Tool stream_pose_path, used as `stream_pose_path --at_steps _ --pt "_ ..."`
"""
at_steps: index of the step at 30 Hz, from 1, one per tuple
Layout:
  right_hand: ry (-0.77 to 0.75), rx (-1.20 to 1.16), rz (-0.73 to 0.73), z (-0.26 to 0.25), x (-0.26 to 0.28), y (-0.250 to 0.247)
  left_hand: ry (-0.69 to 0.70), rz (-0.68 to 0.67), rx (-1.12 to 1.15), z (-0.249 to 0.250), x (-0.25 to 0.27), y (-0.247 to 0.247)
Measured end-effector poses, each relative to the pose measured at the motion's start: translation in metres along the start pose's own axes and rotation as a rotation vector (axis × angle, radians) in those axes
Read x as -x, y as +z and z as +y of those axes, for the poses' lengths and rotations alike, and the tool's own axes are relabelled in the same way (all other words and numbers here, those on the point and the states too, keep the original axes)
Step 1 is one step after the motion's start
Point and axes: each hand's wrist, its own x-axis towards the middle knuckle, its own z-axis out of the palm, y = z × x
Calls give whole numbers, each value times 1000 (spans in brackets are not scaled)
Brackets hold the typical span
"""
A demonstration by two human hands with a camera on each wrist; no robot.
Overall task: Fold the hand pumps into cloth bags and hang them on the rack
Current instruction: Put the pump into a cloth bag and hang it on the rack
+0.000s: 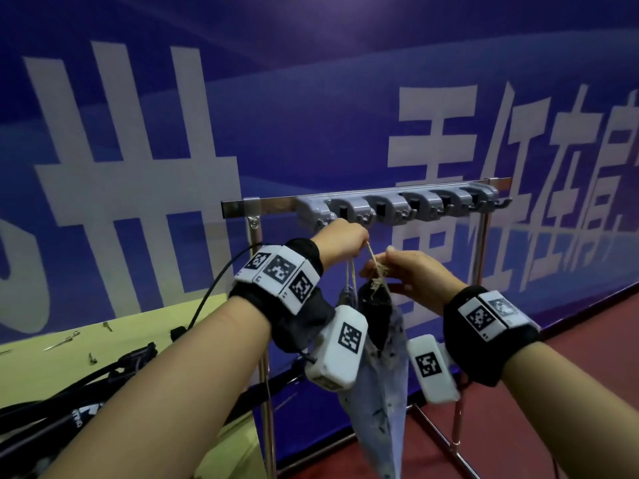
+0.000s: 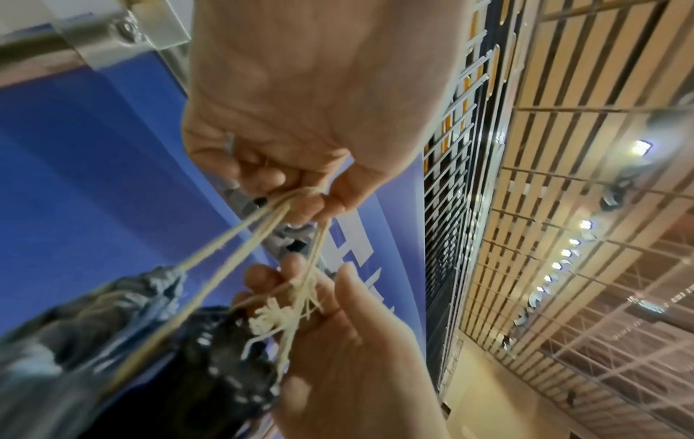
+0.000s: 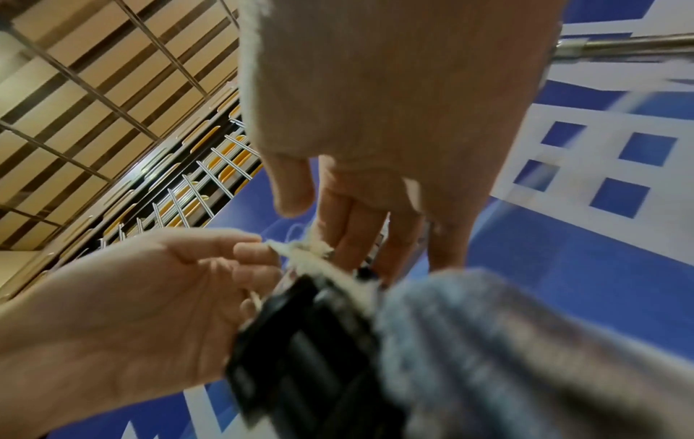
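Head view: cloth bag (image 1: 380, 402), pale blue with dark specks, hangs at lower centre in front of the rack (image 1: 363, 198); a black pump end (image 1: 375, 305) pokes from its gathered mouth. Left hand (image 1: 340, 240) pinches the drawstring (image 1: 351, 271) just under the row of grey hooks (image 1: 397, 205). Right hand (image 1: 411, 271) holds the frayed knot near the bag mouth. Yellow-green table (image 1: 103, 340) at lower left with black hoses.

Left wrist view: left hand (image 2: 300, 118), fingers curled, pinches the strings (image 2: 240, 246); right hand (image 2: 338, 341) pinches the frayed ends.

Right wrist view: right hand (image 3: 375, 133), fingers loosely extended, touches the knot; bag (image 3: 507, 356) and black pump (image 3: 311, 341) fill the lower frame.
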Motion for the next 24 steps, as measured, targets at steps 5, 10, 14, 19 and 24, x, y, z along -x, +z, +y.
stream_pose_path --at_steps 5,10,14,19,24 --pt "-164 177 189 -10 -30 5 -18 126 149 1 -14 -19" --pt "-206 271 196 -28 -57 25 -1 207 326 0 -26 -33" --pt "-219 421 302 -24 -78 31 24 217 234 -3 -37 -43" --pt "-155 243 301 -18 -91 35 65 223 29 -13 -47 -48" --pt "-103 200 291 -13 -92 39 101 267 -79 -19 -50 -45"
